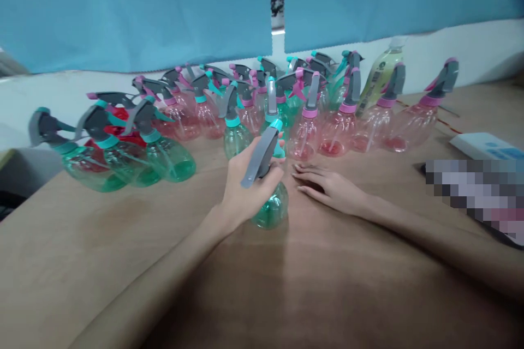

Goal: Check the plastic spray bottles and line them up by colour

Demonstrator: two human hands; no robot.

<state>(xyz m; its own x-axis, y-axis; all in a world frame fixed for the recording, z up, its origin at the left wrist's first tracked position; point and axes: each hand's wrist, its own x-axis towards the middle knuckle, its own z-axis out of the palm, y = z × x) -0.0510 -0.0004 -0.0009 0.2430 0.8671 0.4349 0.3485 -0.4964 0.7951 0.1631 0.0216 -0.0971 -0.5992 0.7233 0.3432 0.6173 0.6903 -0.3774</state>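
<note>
My left hand (241,188) is wrapped around the neck of a green spray bottle (271,211) with a grey and teal trigger head. The bottle stands upright on the table, and part of its neck is hidden behind the fingers. To its right, my right hand (331,188) rests on the tabletop with its fingers stretched out and nothing in it. Just beyond the hands stand another green spray bottle (236,139) with a teal collar and a pink spray bottle (302,139) with a pink collar.
Several green spray bottles (174,166) stand at the left. More pink and green ones crowd the back, with a pink spray bottle (413,120) at the right end. Behind them is a yellowish drink bottle (379,76). A white-and-blue box (487,147) lies on the wooden table (327,283).
</note>
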